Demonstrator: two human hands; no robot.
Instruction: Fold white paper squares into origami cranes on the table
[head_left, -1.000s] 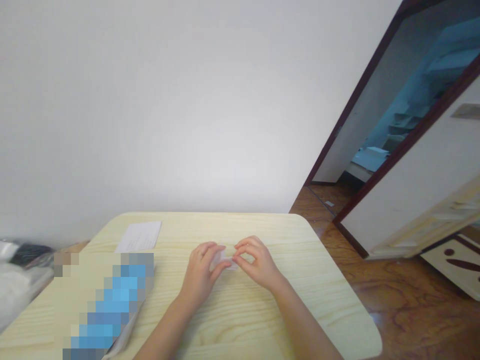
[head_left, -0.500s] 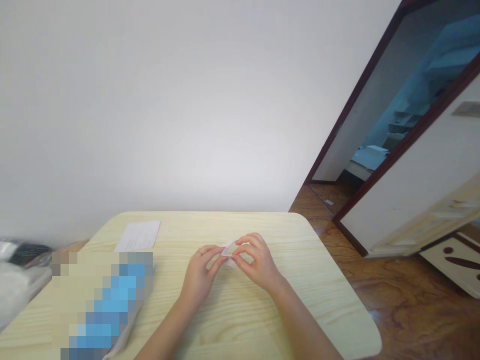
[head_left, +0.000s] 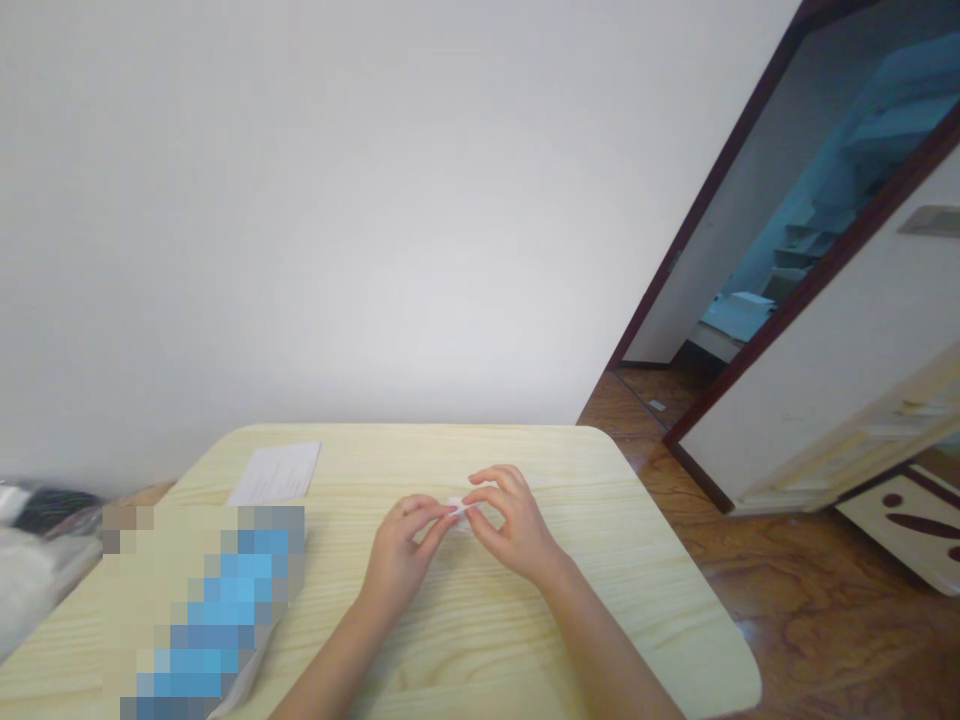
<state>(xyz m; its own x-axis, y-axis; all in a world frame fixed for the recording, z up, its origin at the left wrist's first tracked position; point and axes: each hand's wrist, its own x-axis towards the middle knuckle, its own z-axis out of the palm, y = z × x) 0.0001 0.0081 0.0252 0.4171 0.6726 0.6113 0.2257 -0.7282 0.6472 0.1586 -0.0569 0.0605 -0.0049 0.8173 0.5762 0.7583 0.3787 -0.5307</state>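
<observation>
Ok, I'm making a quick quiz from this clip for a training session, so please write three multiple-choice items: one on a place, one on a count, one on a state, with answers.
1. Where is the loose sheet of paper on the pale wooden table?
A) Near the far edge
B) Under a hand
C) Hanging off the right edge

2. How many hands are in view?
A) One
B) Two
C) Four

3. What state is the small white piece in?
A) Lying alone on the table
B) Stuck to the sheet
C) Held between fingertips

Answers:
1. A: the sheet lies near the far edge, left of the hands.
2. B: only the left hand and right hand show.
3. C: the fingertips of both hands pinch it above the table.
</observation>
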